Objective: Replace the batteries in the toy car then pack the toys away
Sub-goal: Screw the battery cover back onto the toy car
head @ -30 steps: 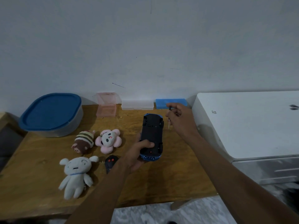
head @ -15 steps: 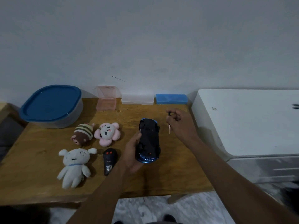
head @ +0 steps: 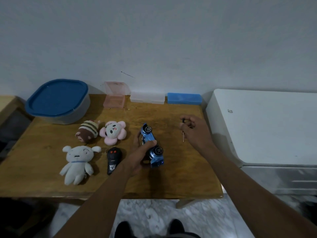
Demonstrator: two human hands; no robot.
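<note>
My left hand [head: 137, 158] holds the blue toy car [head: 147, 136] around its middle, with fingers and thumb curled on it. The car is turned on its side over the middle of the bench [head: 171, 182], and its wheels face 3 o'clock. My right hand [head: 197, 133], at 3 o'clock from the car and apart from it, pinches a small screwdriver [head: 183, 121] whose thin shaft points to 6 o'clock. At 9 o'clock from my left hand lies the black remote [head: 112, 159]. It carries a pale mark, too small for me to read.
</note>
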